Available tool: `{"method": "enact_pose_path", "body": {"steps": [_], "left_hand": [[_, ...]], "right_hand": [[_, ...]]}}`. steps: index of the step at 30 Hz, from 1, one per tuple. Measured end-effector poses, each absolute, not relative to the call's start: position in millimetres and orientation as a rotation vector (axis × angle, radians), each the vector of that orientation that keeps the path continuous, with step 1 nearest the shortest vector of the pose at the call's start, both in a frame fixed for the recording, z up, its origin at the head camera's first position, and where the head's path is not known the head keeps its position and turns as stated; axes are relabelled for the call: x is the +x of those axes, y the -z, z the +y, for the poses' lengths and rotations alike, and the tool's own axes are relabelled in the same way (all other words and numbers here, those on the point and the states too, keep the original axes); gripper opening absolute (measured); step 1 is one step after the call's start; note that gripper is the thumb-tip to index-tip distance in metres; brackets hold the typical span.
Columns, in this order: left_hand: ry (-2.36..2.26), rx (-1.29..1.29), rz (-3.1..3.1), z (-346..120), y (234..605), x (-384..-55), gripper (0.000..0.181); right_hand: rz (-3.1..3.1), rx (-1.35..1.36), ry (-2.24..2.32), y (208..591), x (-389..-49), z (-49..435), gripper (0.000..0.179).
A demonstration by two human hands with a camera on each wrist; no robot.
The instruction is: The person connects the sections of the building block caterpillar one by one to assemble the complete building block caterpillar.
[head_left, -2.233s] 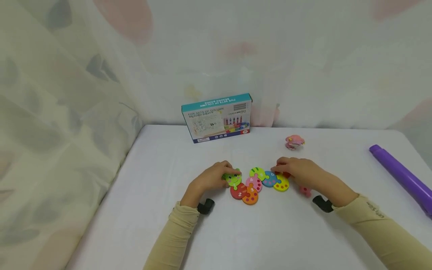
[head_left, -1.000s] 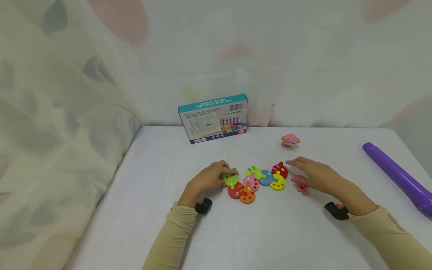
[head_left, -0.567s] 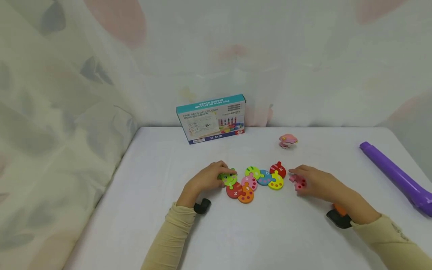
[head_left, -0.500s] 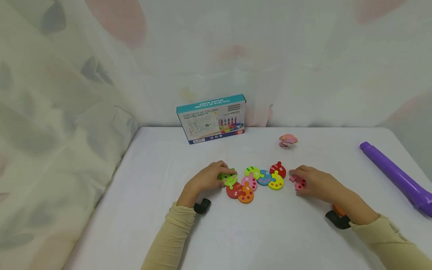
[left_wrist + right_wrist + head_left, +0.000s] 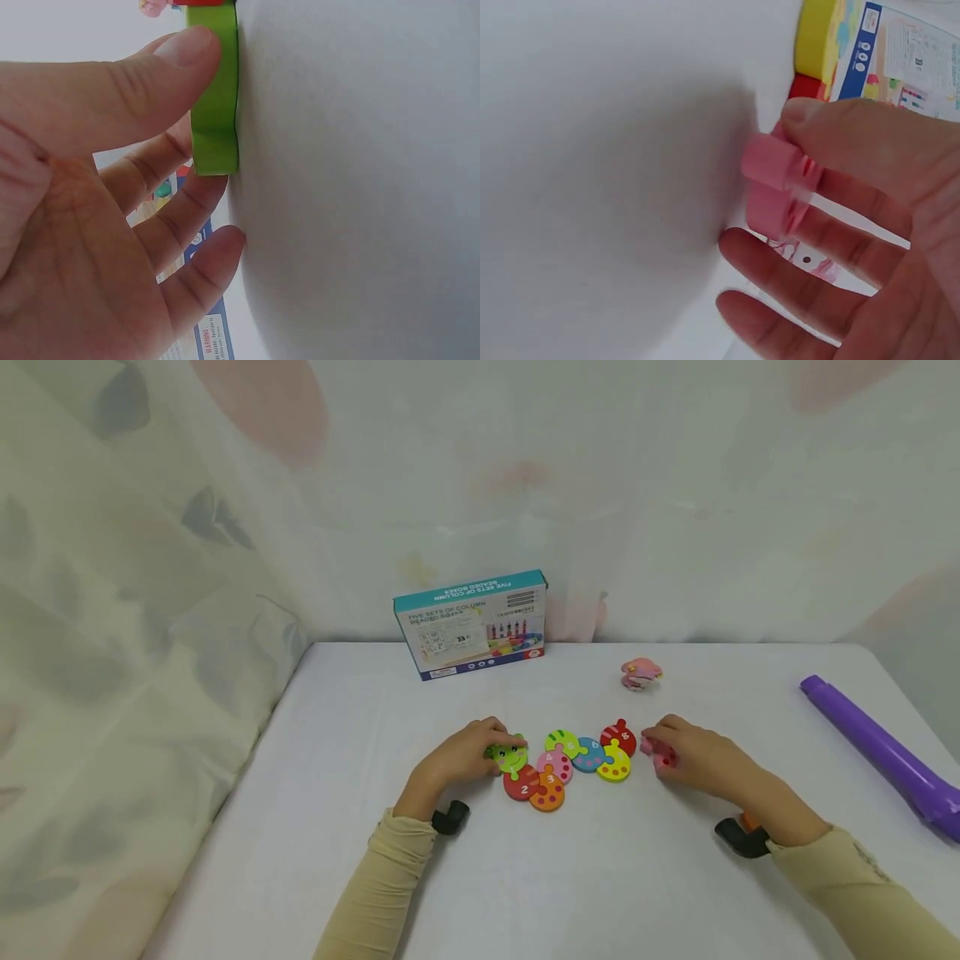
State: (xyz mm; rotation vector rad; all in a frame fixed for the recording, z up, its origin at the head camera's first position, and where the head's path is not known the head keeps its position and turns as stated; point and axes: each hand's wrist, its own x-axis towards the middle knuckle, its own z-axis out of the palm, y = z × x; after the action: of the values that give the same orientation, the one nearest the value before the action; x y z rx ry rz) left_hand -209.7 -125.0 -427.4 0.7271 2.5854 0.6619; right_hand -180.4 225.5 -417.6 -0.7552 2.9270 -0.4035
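A jointed caterpillar of round puzzle pieces lies on the white table, its green smiling head piece (image 5: 510, 757) at the left end. My left hand (image 5: 463, 756) pinches that head between thumb and fingers; the left wrist view shows the piece's green edge (image 5: 214, 97) standing on the cloth. At the chain's right end is the red piece numbered 8 (image 5: 618, 740), joined to a yellow piece (image 5: 614, 765). Just right of it, my right hand (image 5: 705, 760) grips a loose pink piece with red dots (image 5: 663, 760), its far side partly covered by the fingers.
Behind the chain stands a beaded-boxes carton (image 5: 471, 627). A small pink toy figure (image 5: 641, 674) sits at the back right. The long purple object (image 5: 877, 752) lies along the right edge. Something orange (image 5: 749, 823) shows under my right wrist.
My right hand has let go of the red 8 piece, drawn back rightward, and taken hold of the pink piece, now turned and nearer the red one. The left hand stays on the head.
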Motion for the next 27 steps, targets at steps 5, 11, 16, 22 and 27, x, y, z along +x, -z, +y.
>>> {"method": "enact_pose_path", "body": {"steps": [5, 11, 16, 22, 27], "left_hand": [[-0.653, 0.715, 2.586, -125, 429, -209, 0.049], [-0.651, 0.698, 2.590, -125, 428, -210, 0.050], [-0.645, 0.701, 2.595, -125, 429, -211, 0.050], [-0.655, 0.712, 2.593, -125, 429, -211, 0.050], [-0.657, 0.711, 2.593, -125, 429, -210, 0.049]], "right_hand": [[2.960, -0.801, 0.454, 409, -189, 219, 0.044], [2.953, -0.866, 0.434, 406, -204, 207, 0.041], [2.924, -0.883, 0.400, 407, -215, 199, 0.041], [2.876, -0.879, 0.367, 405, -224, 195, 0.041], [2.829, -0.902, 0.363, 406, -228, 194, 0.039]]}}
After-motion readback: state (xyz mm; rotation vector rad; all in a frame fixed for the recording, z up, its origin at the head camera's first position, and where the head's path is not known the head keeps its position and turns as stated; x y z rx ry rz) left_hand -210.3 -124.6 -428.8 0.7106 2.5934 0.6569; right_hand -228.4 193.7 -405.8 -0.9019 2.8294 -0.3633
